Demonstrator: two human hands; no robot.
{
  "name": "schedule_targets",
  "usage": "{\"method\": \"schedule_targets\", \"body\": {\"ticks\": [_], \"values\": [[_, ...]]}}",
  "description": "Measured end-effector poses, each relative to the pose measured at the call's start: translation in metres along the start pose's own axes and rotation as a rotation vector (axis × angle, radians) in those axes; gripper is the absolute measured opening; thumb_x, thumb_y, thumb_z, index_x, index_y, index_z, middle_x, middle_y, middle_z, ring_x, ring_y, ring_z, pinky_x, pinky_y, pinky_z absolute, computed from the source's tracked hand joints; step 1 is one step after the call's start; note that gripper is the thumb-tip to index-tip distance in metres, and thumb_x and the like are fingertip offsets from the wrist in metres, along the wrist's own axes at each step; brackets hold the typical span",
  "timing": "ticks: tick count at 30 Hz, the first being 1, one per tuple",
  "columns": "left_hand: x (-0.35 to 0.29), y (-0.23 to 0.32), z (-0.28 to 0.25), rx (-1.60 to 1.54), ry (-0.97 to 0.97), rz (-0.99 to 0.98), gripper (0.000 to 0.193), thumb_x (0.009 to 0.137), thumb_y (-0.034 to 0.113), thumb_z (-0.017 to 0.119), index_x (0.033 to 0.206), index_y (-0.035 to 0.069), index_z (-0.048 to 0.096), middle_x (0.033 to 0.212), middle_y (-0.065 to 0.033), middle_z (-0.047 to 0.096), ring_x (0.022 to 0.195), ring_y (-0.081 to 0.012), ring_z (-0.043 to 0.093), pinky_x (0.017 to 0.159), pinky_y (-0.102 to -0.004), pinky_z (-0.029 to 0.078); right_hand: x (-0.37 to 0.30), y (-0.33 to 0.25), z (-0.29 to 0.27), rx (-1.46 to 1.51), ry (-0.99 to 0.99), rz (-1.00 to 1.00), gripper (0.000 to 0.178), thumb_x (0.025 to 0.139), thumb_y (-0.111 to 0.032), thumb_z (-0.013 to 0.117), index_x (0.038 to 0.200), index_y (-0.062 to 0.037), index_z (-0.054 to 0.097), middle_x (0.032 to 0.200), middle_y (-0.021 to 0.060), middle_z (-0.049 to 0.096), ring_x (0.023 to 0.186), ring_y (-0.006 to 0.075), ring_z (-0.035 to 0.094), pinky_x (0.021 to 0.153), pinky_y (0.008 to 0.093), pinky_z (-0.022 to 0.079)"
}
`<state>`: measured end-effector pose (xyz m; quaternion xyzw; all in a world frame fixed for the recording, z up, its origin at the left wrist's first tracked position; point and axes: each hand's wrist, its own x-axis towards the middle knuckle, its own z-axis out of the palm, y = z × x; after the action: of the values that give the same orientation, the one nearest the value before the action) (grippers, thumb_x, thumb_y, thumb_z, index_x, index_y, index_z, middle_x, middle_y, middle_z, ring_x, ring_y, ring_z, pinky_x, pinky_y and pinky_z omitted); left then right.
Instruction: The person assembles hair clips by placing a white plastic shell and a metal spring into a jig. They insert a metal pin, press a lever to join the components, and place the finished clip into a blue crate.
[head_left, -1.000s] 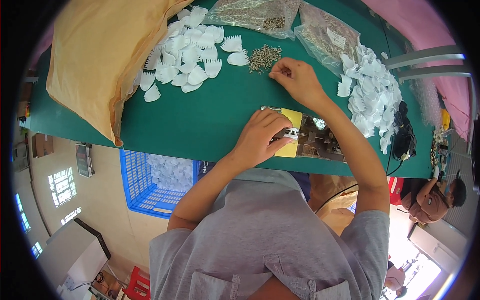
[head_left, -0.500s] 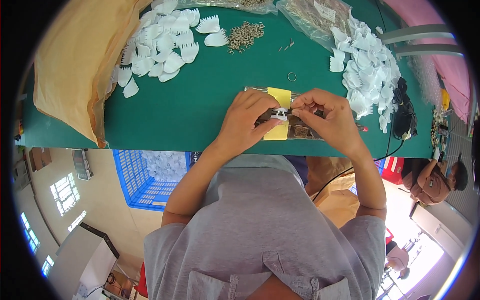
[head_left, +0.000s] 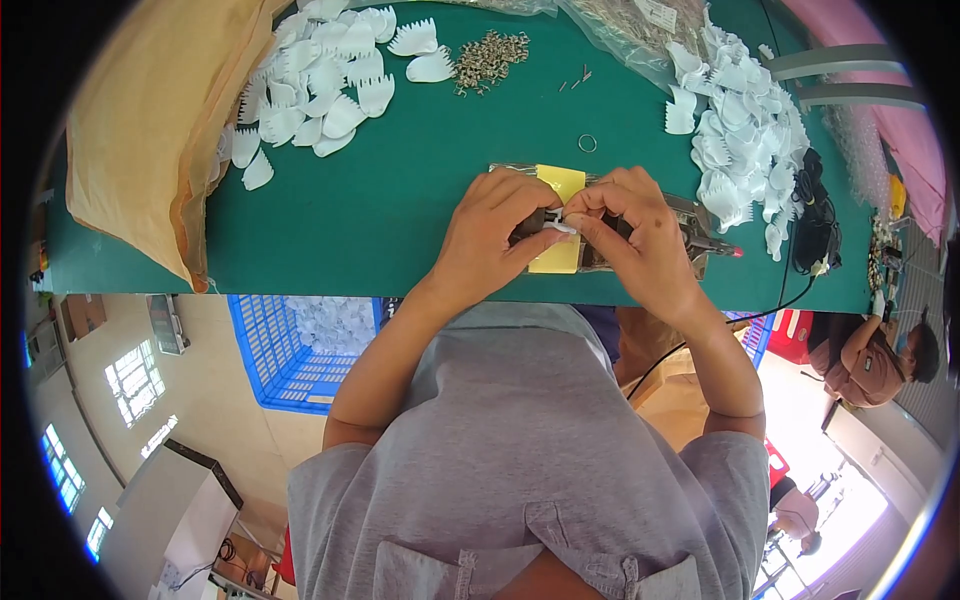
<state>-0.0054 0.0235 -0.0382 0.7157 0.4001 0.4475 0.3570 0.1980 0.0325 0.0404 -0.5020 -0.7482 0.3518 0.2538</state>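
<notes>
Over a metal fixture [head_left: 598, 254] wrapped with yellow tape [head_left: 556, 261], I hold a small white hair claw clip [head_left: 562, 226] whose lower part is partly hidden by fingers. My left hand [head_left: 490, 222] is closed, pinching the clip from the left between thumb and index finger. From the right, my right hand [head_left: 640, 225] meets it with fingers pressed together against the clip; what lies between those fingertips is too small and covered to make out. Beyond the hands a thin metal ring [head_left: 587, 143] lies on the green table [head_left: 350, 220].
White toothed clip halves are heaped at far left [head_left: 320, 90] and at right [head_left: 740, 130]. Small metal springs [head_left: 490, 62] and a few thin pins [head_left: 575, 80] lie between. A paper sack [head_left: 165, 140] stands left; a black cable [head_left: 815, 215] runs down at right.
My right hand has moved left, its fingertips now against the clip and covering its right side. Both hands sit slightly higher; more of the fixture's right end shows.
</notes>
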Motion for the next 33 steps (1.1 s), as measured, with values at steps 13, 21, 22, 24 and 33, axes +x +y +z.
{"method": "schedule_targets", "body": {"ticks": [13,21,22,24,33], "values": [[0.0,0.0,-0.001,0.02,-0.012,0.009,0.029,0.085,0.022,0.084,0.104,0.008,0.068,0.102,-0.0091,0.069,0.102,-0.0314,0.063,0.093,-0.0432,0.047,-0.004,-0.003,0.012,-0.033,0.12,0.023,0.01,0.083,-0.003,0.077,0.09,-0.0075,0.071,0.084,0.0022,0.067,0.081,0.0213,0.055,0.083,0.0357,0.043],[0.001,0.003,-0.003,0.042,0.001,0.032,0.029,0.081,0.012,0.087,0.103,0.006,0.068,0.101,-0.0092,0.07,0.096,-0.031,0.064,0.089,-0.0411,0.049,0.02,0.0,-0.004,0.3,-0.149,0.278,0.019,0.087,-0.003,0.077,0.102,-0.0007,0.065,0.077,0.0002,0.061,0.071,0.0077,0.055,0.065,0.0267,0.047],[0.0,0.001,-0.001,0.03,-0.001,0.021,0.029,0.083,0.016,0.085,0.105,0.007,0.069,0.101,-0.0096,0.069,0.098,-0.0314,0.063,0.09,-0.0424,0.048,0.021,0.002,-0.006,0.337,-0.189,0.301,0.02,0.088,-0.002,0.076,0.104,0.0003,0.064,0.077,-0.0008,0.06,0.071,0.0058,0.054,0.065,0.025,0.046],[0.0,0.0,0.0,0.018,-0.006,0.016,0.029,0.085,0.021,0.084,0.107,0.009,0.069,0.101,-0.0101,0.068,0.101,-0.0318,0.063,0.092,-0.0436,0.046,0.021,0.003,-0.006,0.374,-0.222,0.321,0.022,0.089,-0.002,0.076,0.106,0.0013,0.063,0.077,-0.0019,0.059,0.071,0.0039,0.053,0.065,0.0233,0.045],[0.003,0.003,-0.002,-0.088,-0.008,-0.008,0.028,0.082,0.006,0.087,0.103,0.005,0.069,0.101,-0.0083,0.07,0.096,-0.0242,0.065,0.082,-0.0339,0.051,-0.037,0.027,-0.052,-0.1,0.338,0.101,0.037,0.091,0.008,0.065,0.126,-0.002,0.069,0.117,0.0102,0.072,0.105,0.0206,0.069,0.096,0.0328,0.055]]}}
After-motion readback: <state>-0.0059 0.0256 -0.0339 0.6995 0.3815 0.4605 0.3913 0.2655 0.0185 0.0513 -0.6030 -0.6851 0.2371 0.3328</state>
